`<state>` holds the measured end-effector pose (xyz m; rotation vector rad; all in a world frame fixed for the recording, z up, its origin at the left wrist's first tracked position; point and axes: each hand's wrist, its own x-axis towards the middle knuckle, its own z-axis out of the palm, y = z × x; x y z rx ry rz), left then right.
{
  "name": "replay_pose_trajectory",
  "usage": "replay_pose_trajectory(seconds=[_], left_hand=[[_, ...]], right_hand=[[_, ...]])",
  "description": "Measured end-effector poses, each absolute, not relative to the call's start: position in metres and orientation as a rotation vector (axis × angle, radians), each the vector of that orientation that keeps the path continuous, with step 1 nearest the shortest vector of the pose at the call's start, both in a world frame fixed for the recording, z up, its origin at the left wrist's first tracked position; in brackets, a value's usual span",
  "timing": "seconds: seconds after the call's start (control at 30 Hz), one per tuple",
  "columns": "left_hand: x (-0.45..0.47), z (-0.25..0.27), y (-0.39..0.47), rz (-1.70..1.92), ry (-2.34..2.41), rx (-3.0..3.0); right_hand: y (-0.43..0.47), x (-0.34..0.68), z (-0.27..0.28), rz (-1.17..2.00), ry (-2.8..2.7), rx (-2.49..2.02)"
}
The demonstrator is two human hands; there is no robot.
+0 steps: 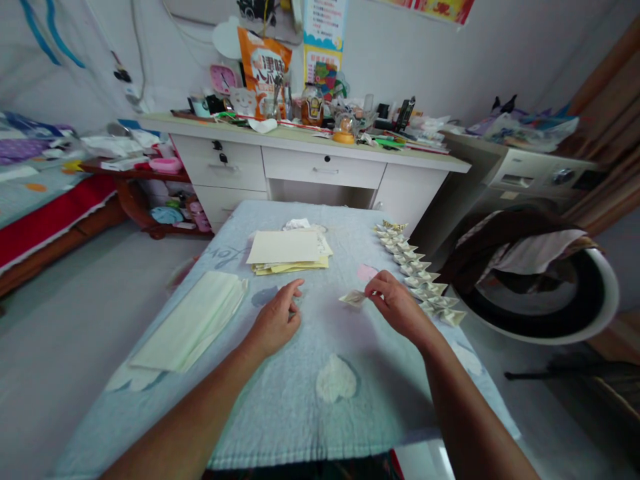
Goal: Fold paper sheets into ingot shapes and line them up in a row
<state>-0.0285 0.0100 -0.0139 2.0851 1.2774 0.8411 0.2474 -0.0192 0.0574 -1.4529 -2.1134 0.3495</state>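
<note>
Between the thumb and fingers of my right hand (393, 303) is a small folded paper boat (353, 298), pinched by one pointed end just above the cloth. To the right, a row of similar folded paper boats (417, 270) runs along the table's edge. My left hand (277, 320) is loosely curled over the cloth with its fingers apart, and nothing shows in it. Left of it lies a stack of pale green paper sheets (193, 323). Farther back sits a pile of cream and yellow paper (285, 247), with crumpled white paper (296, 225) behind it.
A light blue cloth (300, 420) with heart patterns covers the table. Beyond stands a white desk (325, 167) crowded with jars, a pink clock (223, 79) and an orange bag (263, 67). A washing machine (525, 177) with its door open is at right; a bed (45, 193) is at left.
</note>
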Motion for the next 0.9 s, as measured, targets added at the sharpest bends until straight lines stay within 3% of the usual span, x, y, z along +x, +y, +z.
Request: replay_pose_trajectory(seconds=[0.53, 0.9], left_hand=[[-0.030, -0.015, 0.012, 0.806, 1.321, 2.119], [-0.031, -0.016, 0.013, 0.735, 1.337, 2.167]], right_hand=[[-0.100, 0.366, 0.037, -0.043, -1.860, -1.862], [-0.126, 0.398, 0.015, -0.094, -1.785, -1.980]])
